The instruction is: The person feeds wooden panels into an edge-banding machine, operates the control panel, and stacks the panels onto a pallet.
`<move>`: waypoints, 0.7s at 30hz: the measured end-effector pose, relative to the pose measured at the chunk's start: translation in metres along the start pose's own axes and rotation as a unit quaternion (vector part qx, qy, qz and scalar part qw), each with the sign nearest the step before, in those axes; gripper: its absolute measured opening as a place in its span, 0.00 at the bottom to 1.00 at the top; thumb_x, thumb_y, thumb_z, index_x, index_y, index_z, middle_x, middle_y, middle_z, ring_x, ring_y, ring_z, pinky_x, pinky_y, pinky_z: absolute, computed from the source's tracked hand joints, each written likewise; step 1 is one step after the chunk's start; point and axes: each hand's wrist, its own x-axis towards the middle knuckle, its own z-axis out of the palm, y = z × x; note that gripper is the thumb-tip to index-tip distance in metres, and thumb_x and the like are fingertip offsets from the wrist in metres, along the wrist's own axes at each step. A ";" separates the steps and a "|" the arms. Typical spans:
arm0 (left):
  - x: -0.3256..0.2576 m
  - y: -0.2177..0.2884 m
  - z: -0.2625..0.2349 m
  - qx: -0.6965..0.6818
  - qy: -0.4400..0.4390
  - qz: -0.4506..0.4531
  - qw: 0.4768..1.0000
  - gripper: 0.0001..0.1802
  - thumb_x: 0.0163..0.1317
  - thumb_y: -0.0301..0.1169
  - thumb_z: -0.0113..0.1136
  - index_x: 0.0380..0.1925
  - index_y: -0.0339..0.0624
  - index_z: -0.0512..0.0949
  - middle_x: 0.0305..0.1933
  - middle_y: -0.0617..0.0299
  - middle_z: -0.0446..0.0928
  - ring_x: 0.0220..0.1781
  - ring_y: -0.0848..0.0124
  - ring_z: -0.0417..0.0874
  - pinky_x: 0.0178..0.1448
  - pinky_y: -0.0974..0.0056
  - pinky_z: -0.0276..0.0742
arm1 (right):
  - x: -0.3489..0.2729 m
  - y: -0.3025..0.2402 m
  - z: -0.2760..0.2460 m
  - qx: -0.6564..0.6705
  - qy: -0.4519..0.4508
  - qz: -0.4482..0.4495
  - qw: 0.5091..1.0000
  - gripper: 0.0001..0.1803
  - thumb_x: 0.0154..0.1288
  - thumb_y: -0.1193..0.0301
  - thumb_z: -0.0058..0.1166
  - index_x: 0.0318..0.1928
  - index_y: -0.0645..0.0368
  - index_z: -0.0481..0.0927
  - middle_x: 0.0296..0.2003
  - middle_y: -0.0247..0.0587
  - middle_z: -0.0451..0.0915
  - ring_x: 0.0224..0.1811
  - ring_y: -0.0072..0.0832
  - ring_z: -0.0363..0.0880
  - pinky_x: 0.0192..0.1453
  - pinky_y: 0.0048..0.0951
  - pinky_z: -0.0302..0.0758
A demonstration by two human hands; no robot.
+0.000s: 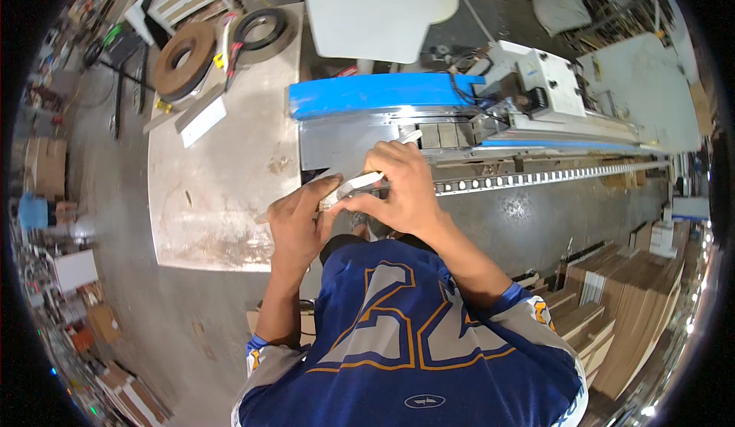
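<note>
Two bare hands meet over one thin, pale strip of edging: my left hand [295, 224] is closed around its lower end, and my right hand [402, 186] pinches it further up, so the narrow white strip [360, 185] lies slanted between them, seemingly held taut for a closer look. It sits just in front of my chest, above the grey floor and beside the worn pale worktable [222, 174]. Beyond stands a long machine with a blue top [383, 94], its perforated metal rail [536, 178] running rightward.
</note>
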 end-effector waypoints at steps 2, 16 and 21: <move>0.002 0.003 0.017 -0.035 0.003 0.002 0.999 0.16 0.59 0.30 0.76 0.46 0.41 0.83 0.41 0.55 0.89 0.38 0.58 0.92 0.40 0.62 0.85 | -0.006 0.003 -0.005 -0.003 0.012 0.024 1.000 0.29 0.65 0.45 0.67 0.26 0.59 0.76 0.25 0.39 0.75 0.32 0.39 0.75 0.42 0.40 0.66; 0.036 -0.084 0.061 -0.198 -0.039 -0.103 0.974 0.11 0.65 0.28 0.73 0.44 0.36 0.85 0.39 0.54 0.89 0.38 0.71 0.88 0.45 0.63 0.81 | 0.039 0.046 0.013 -0.086 -0.028 0.047 0.995 0.19 0.71 0.55 0.57 0.28 0.54 0.87 0.26 0.42 0.82 0.37 0.45 0.83 0.46 0.45 0.73; 0.054 -0.063 0.029 0.082 -0.194 -0.098 0.973 0.16 0.57 0.27 0.75 0.44 0.39 0.82 0.38 0.53 0.87 0.41 0.56 0.89 0.47 0.56 0.81 | 0.036 0.058 0.056 -0.124 -0.049 0.004 0.991 0.19 0.69 0.55 0.57 0.25 0.53 0.85 0.29 0.43 0.85 0.39 0.42 0.85 0.51 0.44 0.74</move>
